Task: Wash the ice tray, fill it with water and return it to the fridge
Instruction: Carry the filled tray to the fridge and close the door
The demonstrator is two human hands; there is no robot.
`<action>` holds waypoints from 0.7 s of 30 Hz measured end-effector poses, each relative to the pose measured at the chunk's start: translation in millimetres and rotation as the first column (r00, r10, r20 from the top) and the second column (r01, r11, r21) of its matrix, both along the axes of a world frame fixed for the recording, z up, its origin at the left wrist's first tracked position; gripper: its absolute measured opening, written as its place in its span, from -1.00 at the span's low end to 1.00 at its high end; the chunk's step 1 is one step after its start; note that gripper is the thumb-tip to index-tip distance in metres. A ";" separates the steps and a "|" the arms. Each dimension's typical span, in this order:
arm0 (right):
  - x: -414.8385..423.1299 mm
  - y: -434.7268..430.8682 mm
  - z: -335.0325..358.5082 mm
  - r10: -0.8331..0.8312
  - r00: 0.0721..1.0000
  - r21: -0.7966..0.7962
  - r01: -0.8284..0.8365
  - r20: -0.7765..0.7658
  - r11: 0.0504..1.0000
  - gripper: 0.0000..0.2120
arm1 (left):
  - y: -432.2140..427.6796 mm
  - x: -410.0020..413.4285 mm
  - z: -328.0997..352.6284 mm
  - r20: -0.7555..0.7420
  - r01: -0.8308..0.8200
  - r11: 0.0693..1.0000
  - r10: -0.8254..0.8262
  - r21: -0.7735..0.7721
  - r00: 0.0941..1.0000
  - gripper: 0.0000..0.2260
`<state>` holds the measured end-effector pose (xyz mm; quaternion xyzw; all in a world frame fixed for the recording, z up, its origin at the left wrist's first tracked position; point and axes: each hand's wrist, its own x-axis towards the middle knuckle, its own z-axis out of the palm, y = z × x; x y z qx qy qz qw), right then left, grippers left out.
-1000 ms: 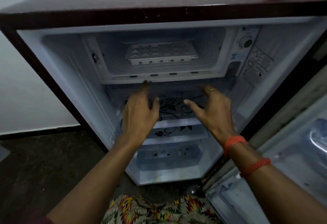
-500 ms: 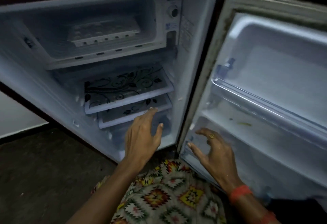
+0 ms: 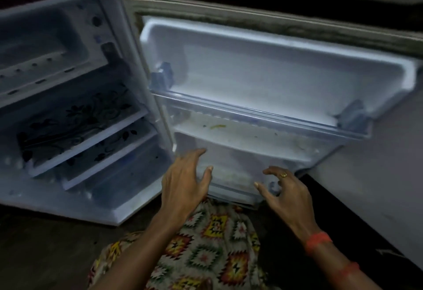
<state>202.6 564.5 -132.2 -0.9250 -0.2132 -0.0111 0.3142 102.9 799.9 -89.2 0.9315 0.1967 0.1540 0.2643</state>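
Note:
The small fridge (image 3: 128, 207) stands open on the floor. In its freezer compartment at the upper left lies the white ice tray (image 3: 34, 57), blurred and only partly seen. My left hand (image 3: 185, 180) hovers with fingers spread in front of the lower shelf (image 3: 231, 186) of the open door and holds nothing. My right hand (image 3: 288, 189), with a ring and orange wrist bands, hovers beside it at the same shelf, fingers loosely curled and empty. Both hands are far from the tray.
The open door (image 3: 263, 65) fills the right half, with a clear rail shelf (image 3: 251, 115) and a stained ledge. Two glass shelves with a black floral print (image 3: 75, 125) sit inside the cabinet. A pale wall (image 3: 389, 175) is on the right, dark floor (image 3: 45, 255) below.
The view has swung right from the fridge interior to the door. Both hands have moved down and right, from the glass shelves to the door's lower shelf, still empty.

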 end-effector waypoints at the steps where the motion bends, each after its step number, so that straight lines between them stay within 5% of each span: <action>1: 1.2 -10.9 2.9 -0.030 1.000 0.005 0.030 0.001 1.000 -0.70 | -11.3 6.4 5.8 0.016 0.038 0.999 -0.038 0.016 0.999 -0.61; 12: 20.3 -86.4 32.4 -0.250 0.968 0.063 0.249 -0.002 0.966 -0.75 | -115.9 76.2 110.5 0.330 0.279 0.928 -0.352 0.248 0.876 -0.68; 21: 55.5 -122.4 69.0 -0.397 0.916 0.281 0.396 -0.054 0.874 -0.78 | -173.3 128.3 190.1 0.490 0.331 0.855 -0.504 0.399 0.711 -0.76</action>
